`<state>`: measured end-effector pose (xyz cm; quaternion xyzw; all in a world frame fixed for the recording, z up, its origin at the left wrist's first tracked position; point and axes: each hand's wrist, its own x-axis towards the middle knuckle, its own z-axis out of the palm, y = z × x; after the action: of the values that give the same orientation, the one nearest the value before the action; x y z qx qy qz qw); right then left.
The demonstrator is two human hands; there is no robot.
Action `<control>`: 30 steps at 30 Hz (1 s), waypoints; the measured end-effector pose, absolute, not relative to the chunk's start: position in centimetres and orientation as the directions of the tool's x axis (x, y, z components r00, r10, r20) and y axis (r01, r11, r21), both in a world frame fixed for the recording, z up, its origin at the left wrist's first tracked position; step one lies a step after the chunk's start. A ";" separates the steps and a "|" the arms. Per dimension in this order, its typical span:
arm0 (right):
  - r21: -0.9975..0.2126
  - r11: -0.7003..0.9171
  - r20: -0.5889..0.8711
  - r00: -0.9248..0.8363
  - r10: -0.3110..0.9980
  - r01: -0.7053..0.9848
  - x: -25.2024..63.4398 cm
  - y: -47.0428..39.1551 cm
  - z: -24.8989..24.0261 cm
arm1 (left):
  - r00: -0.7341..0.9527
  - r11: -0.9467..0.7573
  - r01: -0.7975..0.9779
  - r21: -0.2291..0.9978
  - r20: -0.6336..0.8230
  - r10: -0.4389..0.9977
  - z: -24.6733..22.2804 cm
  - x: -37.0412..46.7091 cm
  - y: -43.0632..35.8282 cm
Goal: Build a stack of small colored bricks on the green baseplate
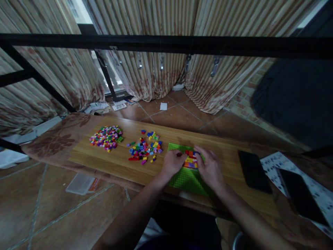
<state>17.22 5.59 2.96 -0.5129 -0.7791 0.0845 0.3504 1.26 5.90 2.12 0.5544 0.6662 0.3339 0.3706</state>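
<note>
On the bench (226,146), atop a green board (184,180), joined bricks (191,161) sit between my left hand (172,163) and right hand (210,167), both curled at their edges, probably for bracing; whether either grip clamps, I cannot tell. Loose bricks (142,147) lie handily left.

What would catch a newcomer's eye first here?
Probably the bare left hand and bare right hand at a cluster of multicoloured plastic bricks on a bright green studded baseplate. Then, further left on the long brown wooden board, a dense heap of small multicoloured pieces, with a looser scatter of colourful bricks between heap and baseplate.
</note>
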 end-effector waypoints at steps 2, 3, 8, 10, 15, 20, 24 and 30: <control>-0.643 0.370 0.416 -0.101 0.904 0.671 17.4 5.9 3.0 | -0.114 0.168 0.473 0.865 -0.129 0.985 1.7 1.3 6.1; -0.702 0.325 0.380 -0.052 0.923 0.634 17.5 6.1 2.9 | -0.119 0.173 0.467 0.867 -0.133 0.984 1.5 1.4 6.1; -0.865 0.097 0.148 0.065 0.987 0.493 17.5 6.8 1.3 | -0.146 0.188 0.466 0.865 -0.134 0.980 0.9 1.4 6.4; -0.876 0.037 0.087 0.082 0.993 0.481 17.1 6.9 0.8 | -0.149 0.196 0.467 0.862 -0.142 0.979 0.9 1.4 6.5; -0.902 -0.127 -0.056 0.179 0.982 0.414 15.8 7.2 0.9 | -0.160 0.234 0.433 0.871 -0.181 0.970 1.0 1.5 6.6; -0.923 -0.172 -0.096 0.226 0.969 0.344 15.2 7.3 0.8 | -0.184 0.258 0.392 0.883 -0.200 0.962 0.6 1.8 6.7; -0.944 -0.166 -0.096 0.244 0.965 0.284 15.1 7.3 0.5 | -0.208 0.260 0.350 0.900 -0.196 0.958 0.9 2.3 6.6; -0.981 -0.094 -0.036 0.311 0.950 0.172 16.1 6.4 1.9 | -0.205 0.199 0.267 0.943 -0.146 0.968 2.2 1.3 5.4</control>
<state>16.11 6.43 1.92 -0.6319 -0.4439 0.3842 0.5060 1.26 5.42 2.23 0.4728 0.6526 0.4205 0.4168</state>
